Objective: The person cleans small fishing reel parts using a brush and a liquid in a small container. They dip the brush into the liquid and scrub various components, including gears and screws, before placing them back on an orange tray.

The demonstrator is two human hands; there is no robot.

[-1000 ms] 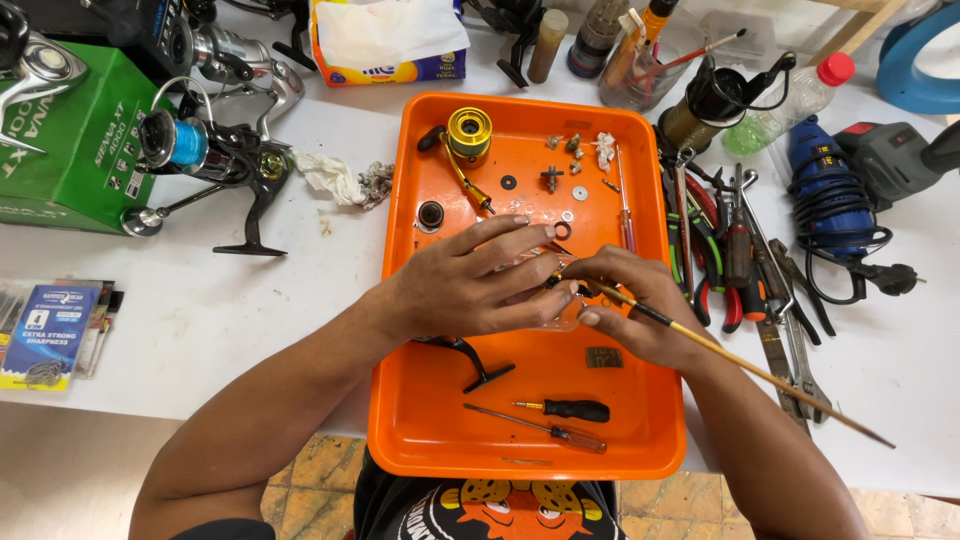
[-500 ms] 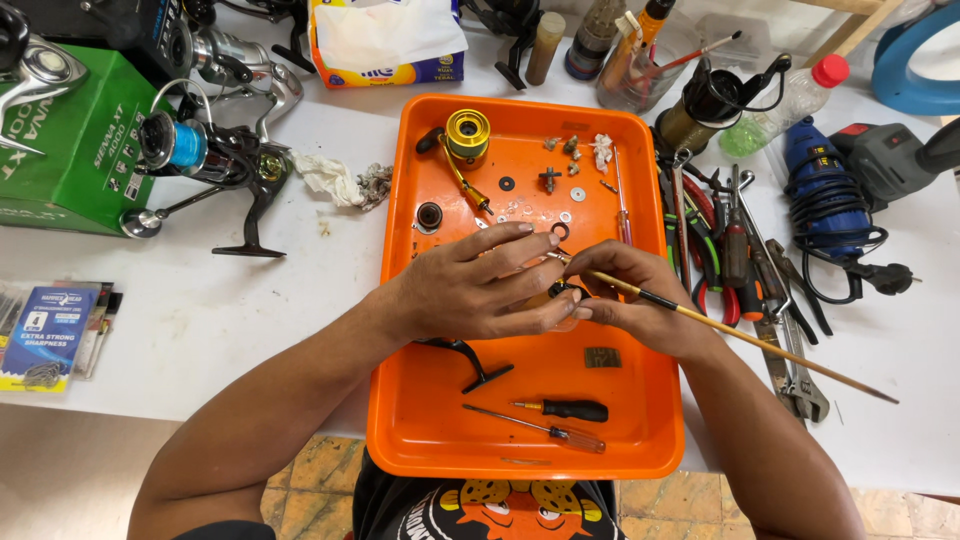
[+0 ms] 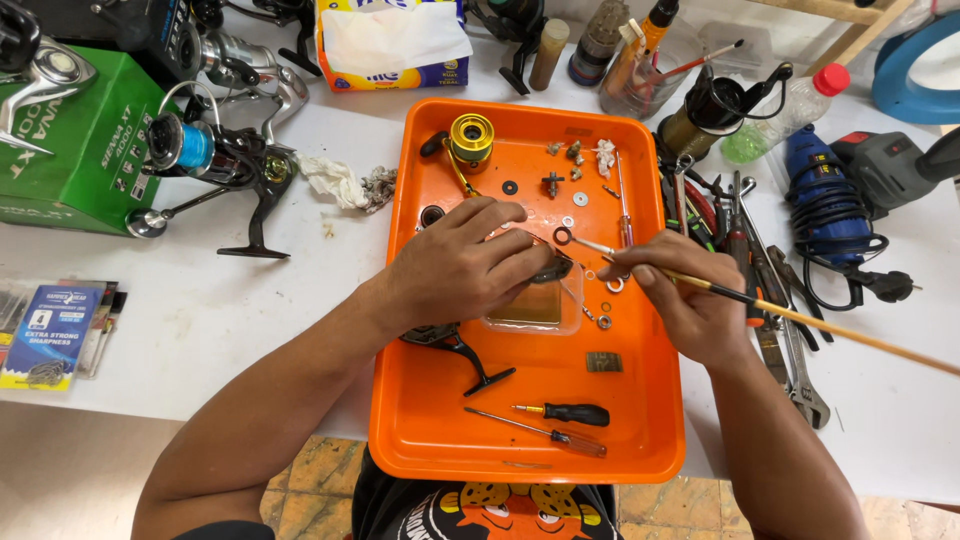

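White tabletop is carrying your orange tray [image 3: 410, 420]: two screwdrivers [image 3: 562, 412] are lying nearest you, your left hand [image 3: 462, 268] is clamping one dark reel part [image 3: 548, 270], your right hand [image 3: 690, 305] is pinching one brush [image 3: 800, 318] beside it.

Orange tray [image 3: 420, 420] set on a white desk [image 3: 250, 320]

A gold spool [image 3: 470, 137] and black-handled screwdriver [image 3: 575, 413] are seen in it; a green box [image 3: 70, 160], a blue drill [image 3: 825, 190] and a red bottle cap [image 3: 835, 78] are shown around it.

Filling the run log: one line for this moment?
left hand: holds dark reel part over clear dish | right hand: holds thin brush | orange tray: screwdrivers, washers
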